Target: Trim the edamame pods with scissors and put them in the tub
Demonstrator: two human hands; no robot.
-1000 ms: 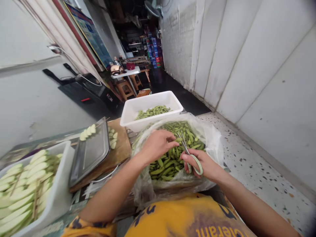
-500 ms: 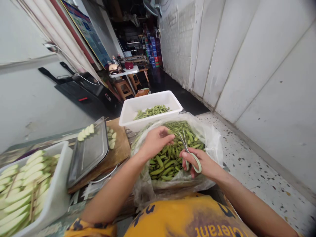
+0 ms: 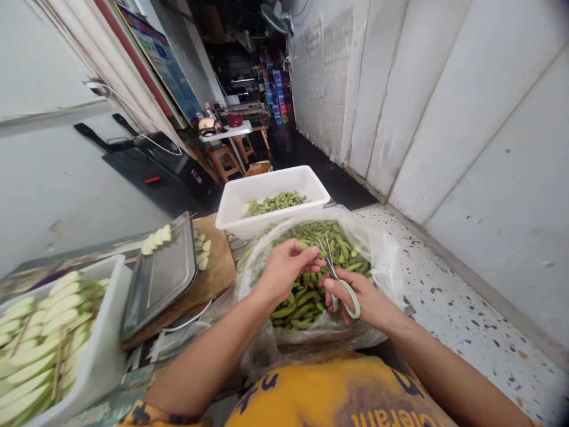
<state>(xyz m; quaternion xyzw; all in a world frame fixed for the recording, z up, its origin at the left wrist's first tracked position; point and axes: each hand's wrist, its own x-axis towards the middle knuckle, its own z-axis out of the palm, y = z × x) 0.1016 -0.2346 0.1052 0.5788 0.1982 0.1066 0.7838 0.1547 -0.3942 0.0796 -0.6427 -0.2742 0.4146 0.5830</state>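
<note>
Over a clear plastic bag (image 3: 386, 243) full of green edamame pods (image 3: 306, 302), both my hands work close together. My left hand (image 3: 287, 267) is closed in a pinch, thumb against fingers, with a green edamame pod (image 3: 303, 245) partly showing at its fingertips. Scissors (image 3: 351, 299) with pale green handles sit in my right hand (image 3: 355, 290), fingers through the loops. Their blades are slightly apart and point up and away, just right of my left fingertips. Beyond the bag, a white plastic tub (image 3: 229, 219) holds a smaller heap of pods.
On the left, a white bin (image 3: 109, 308) holds sliced pale green vegetable on sticks. Beside it a metal tray (image 3: 155, 284) with one skewer lies on a wooden board (image 3: 220, 249). A white wall (image 3: 444, 118) runs along the right, above a speckled floor (image 3: 444, 284).
My left hand has shifted slightly right and down, closer to the scissors, its fingers now more extended. The scissor blades look narrower apart. The camera view has tilted slightly.
</note>
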